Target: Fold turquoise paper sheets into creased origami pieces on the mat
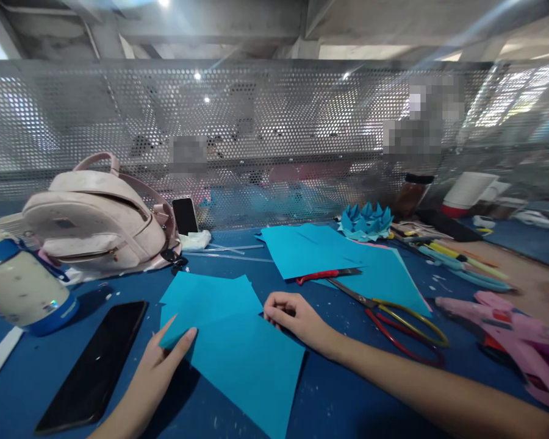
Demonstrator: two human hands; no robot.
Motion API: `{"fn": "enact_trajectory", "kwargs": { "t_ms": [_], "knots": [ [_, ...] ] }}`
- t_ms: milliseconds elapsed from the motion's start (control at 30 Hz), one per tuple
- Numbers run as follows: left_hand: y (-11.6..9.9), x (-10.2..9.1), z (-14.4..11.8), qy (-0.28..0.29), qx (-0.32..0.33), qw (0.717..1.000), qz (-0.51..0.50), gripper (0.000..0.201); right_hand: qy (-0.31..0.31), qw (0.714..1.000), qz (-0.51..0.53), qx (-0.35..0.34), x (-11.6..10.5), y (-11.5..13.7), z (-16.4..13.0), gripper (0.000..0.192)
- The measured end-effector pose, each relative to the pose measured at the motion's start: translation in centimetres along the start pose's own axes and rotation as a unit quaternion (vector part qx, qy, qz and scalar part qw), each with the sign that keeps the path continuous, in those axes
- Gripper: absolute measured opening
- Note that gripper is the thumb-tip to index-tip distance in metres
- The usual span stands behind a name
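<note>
Here's the blue sheet point(251, 366), front and centre on the tabletop point(338, 402), its near corner pointing down toward the person and its upper part over more blue paper point(210, 289). The left hand point(171, 344) has its edge pinched, thumb on top, fingers tucked behind, and the paper bows a little there. Over to the right hand point(293, 314): fingers curled, right at the opposite edge; whether they grip it, I cannot tell. The two hands are apart, the sheet between them.

A light pinch looks best here; squeeze hard and that bowed edge could crease. I'd line the edges up before pressing, and hold the lower paper flat, since it could slide along.

Farther out, a blue stack point(311, 247) lies beyond the right hand, a red-handled tool point(318, 277) at its near edge. Scissors point(366, 300) sit close to the right forearm, so that elbow wants care. A pink glue gun point(498, 323) rests far right, a phone point(96, 360) left, a backpack point(96, 219) behind.
</note>
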State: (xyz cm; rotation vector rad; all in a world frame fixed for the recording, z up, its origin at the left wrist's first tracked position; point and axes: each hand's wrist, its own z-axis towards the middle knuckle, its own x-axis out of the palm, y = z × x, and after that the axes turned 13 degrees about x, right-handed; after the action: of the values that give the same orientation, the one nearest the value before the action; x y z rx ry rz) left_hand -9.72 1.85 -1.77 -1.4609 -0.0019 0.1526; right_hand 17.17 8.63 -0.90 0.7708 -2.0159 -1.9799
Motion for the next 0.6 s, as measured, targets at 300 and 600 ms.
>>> {"fn": "enact_trajectory", "kwargs": {
  "t_ms": [300,600],
  "knots": [
    [-0.08,-0.11,-0.16,0.016,0.020,1.000,0.012,0.054,0.049,0.998,-0.046,0.004,0.24,0.07,-0.60,0.036],
    [-0.75,0.10,-0.22,0.030,0.063,0.997,0.030,0.048,0.061,0.991,-0.105,-0.053,0.54,0.45,-0.99,0.032]
  ]
}}
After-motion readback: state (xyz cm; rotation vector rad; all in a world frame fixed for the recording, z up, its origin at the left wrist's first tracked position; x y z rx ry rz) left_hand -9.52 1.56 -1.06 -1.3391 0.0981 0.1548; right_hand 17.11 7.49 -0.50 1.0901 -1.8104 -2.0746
